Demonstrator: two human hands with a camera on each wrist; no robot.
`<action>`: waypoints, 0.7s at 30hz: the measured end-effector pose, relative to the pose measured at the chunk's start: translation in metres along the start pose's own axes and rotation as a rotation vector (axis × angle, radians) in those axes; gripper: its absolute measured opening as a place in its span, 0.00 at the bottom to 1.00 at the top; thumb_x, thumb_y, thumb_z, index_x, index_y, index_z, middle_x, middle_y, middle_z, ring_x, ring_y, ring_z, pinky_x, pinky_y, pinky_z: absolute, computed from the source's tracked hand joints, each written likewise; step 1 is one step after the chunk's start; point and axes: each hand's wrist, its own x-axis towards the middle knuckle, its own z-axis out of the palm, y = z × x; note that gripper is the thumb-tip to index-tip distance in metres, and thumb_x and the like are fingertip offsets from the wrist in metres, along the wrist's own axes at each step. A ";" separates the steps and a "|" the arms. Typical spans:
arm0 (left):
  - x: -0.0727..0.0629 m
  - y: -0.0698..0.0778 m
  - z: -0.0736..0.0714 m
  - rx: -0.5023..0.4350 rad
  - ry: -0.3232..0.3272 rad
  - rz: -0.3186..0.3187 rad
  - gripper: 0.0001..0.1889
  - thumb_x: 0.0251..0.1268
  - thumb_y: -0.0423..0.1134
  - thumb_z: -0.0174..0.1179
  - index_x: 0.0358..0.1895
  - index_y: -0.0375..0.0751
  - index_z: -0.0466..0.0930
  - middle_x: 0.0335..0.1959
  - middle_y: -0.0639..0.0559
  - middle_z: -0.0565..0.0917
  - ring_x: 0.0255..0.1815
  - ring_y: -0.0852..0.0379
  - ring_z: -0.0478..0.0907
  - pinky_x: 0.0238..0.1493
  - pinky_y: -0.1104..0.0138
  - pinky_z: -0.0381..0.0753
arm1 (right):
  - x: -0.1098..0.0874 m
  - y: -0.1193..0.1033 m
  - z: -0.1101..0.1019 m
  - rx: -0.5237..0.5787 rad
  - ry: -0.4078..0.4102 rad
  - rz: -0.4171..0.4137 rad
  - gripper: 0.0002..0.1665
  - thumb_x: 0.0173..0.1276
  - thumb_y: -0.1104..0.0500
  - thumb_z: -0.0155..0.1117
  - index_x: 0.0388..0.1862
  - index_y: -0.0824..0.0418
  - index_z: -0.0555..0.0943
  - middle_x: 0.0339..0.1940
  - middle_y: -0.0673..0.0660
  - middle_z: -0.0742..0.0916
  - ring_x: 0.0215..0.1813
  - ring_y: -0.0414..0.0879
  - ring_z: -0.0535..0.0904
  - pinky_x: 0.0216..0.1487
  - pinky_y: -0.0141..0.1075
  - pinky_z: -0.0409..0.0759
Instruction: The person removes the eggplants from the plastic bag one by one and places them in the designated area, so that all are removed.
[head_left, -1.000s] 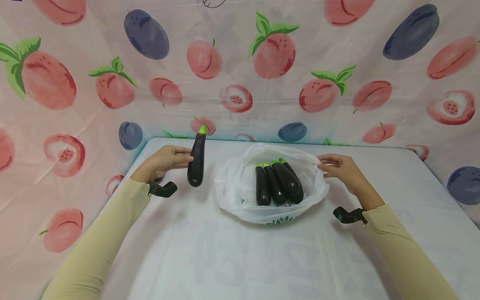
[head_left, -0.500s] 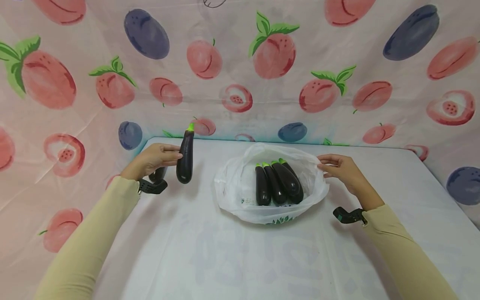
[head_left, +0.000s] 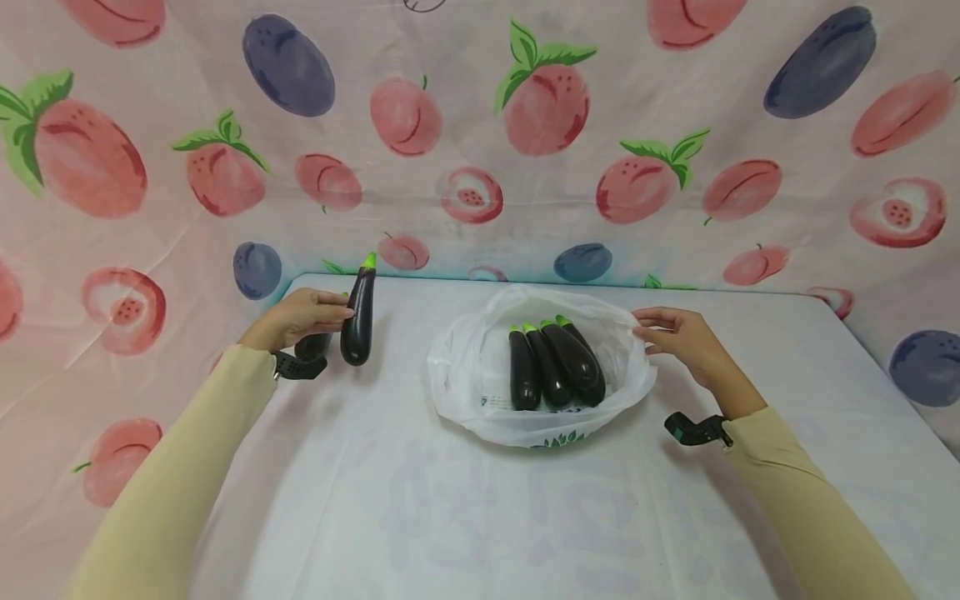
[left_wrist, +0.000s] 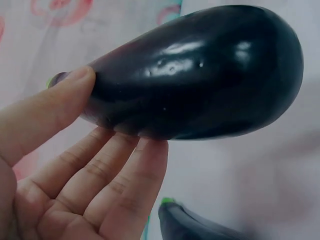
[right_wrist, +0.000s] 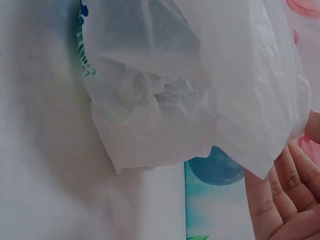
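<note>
My left hand (head_left: pixel 300 318) pinches a glossy dark eggplant (head_left: pixel 357 321) with a green stem end, held near upright left of the bag. In the left wrist view, thumb and fingertips grip this eggplant (left_wrist: pixel 200 80) near its narrow end. A second eggplant (left_wrist: pixel 187 222) lies beyond the hand; the head view shows it partly hidden behind the left hand and wrist. At centre stands a white plastic bag (head_left: pixel 461 379), mouth spread, with several eggplants (head_left: pixel 525 375) inside. My right hand (head_left: pixel 678 337) pinches the bag's right rim between thumb and fingers, also visible in the right wrist view.
A white-covered table (head_left: pixel 465 517) carries everything. Behind it hangs a fruit-printed cloth (head_left: pixel 480 108), meeting the table's back edge and running down its left side. Black wrist cameras, such as the right one (head_left: pixel 696 429), jut out below each hand.
My left hand has moved left, away from the bag, with the eggplant in it. More of the second eggplant shows behind the left wrist. The right hand and bag stay put.
</note>
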 end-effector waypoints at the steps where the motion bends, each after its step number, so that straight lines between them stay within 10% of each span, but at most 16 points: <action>1: 0.002 -0.001 -0.001 0.003 0.001 -0.005 0.33 0.69 0.38 0.53 0.71 0.26 0.51 0.69 0.31 0.61 0.39 0.74 0.77 0.66 0.59 0.69 | 0.000 0.000 0.000 -0.001 0.002 0.001 0.28 0.69 0.54 0.59 0.61 0.70 0.71 0.32 0.29 0.80 0.38 0.25 0.79 0.41 0.29 0.84; 21: 0.032 -0.023 -0.004 0.019 -0.041 -0.060 0.30 0.70 0.36 0.53 0.69 0.25 0.55 0.71 0.31 0.57 0.33 0.75 0.77 0.69 0.55 0.67 | -0.001 0.001 0.000 -0.007 0.012 -0.001 0.28 0.68 0.52 0.59 0.60 0.69 0.72 0.33 0.30 0.80 0.37 0.26 0.79 0.41 0.30 0.84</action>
